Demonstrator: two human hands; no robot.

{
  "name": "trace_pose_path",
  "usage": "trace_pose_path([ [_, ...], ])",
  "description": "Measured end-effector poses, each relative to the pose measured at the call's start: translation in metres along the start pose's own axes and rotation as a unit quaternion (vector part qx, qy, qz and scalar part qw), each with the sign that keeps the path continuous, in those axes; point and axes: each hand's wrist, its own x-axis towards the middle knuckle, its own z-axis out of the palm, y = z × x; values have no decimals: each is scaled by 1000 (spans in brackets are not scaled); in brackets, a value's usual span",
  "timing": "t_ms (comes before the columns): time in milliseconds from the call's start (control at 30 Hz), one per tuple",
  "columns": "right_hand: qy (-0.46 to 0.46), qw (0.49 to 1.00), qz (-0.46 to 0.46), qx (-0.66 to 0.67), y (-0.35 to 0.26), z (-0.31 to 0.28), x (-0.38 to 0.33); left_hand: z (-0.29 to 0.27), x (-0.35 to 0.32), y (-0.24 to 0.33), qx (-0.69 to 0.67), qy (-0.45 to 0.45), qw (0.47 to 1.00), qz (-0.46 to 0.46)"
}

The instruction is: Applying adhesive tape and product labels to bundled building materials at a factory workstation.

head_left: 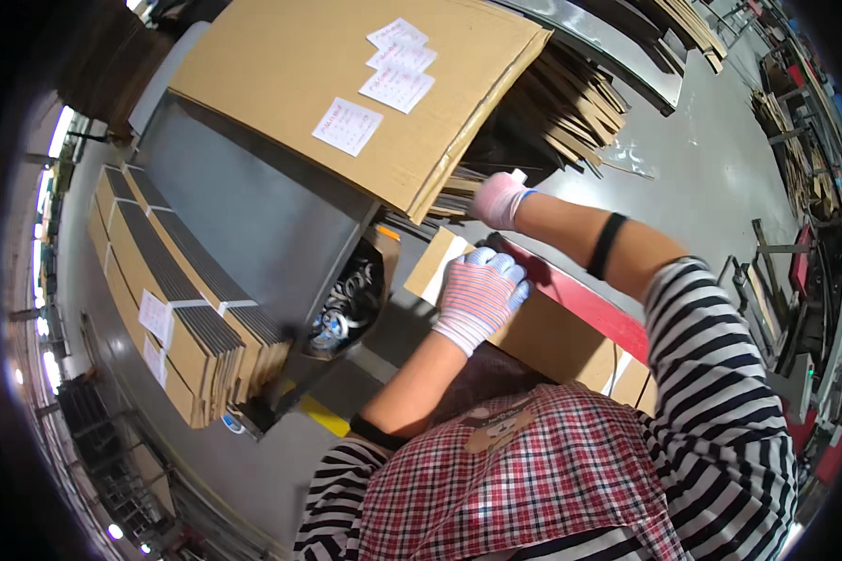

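My left hand (482,294), in a glove with red and blue-grey stripes, is closed over the long brown cardboard stack (557,337) in front of me. Beside its knuckles a white band (447,262) crosses the near-left end of that stack. What the curled fingers hold is hidden beneath them. Farther off, past the stack's far edge, my right hand (500,200) is raised in a pinkish-white glove and slightly blurred. Its fingers are closed, and a small white bit sticks out at the top; I cannot make out what it is.
A large flat carton (281,56) with paper labels covers the table (243,178) ahead. Strapped cardboard bundles (182,309) stand at left. A bin of strap rolls (346,304) sits below the table edge. A red bar (580,304) borders the stack; loose cardboard strips (571,112) lie beyond.
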Motion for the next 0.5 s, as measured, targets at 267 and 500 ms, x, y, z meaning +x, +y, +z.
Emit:
trace_pose_path([
  [267,256,696,24,671,-27,-8,-204,-1,-3,-21,-184,179,965,57],
  [500,14,525,2,851,-183,182,-403,6,-10,2,-151,102,975,130],
])
